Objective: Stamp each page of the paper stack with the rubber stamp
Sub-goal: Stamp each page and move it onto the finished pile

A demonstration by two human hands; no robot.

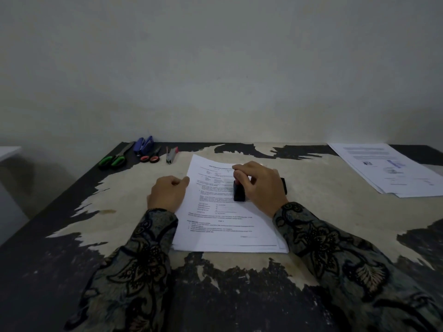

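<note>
head view is showing, nearest, two patterned sleeves (pixel 148 255) reaching onto the worn table (pixel 335 212), where the left hand (pixel 167 194), fingers curled, is pinning the left edge of the paper stack (pixel 223 226) while the right hand (pixel 260 185) is pinching the rubber stamp (pixel 239 191) down on the top page's middle. the stamp's long axis is running away from the person, parallel to the page's long sides; any rocking or sliding could smear the print. farther off, scissors (pixel 115 159) and more sheets (pixel 388 168) are lying unused.

Office desk: stapler (pixel 143 145), scissors (pixel 115 158), docs (pixel 388 168).
</note>
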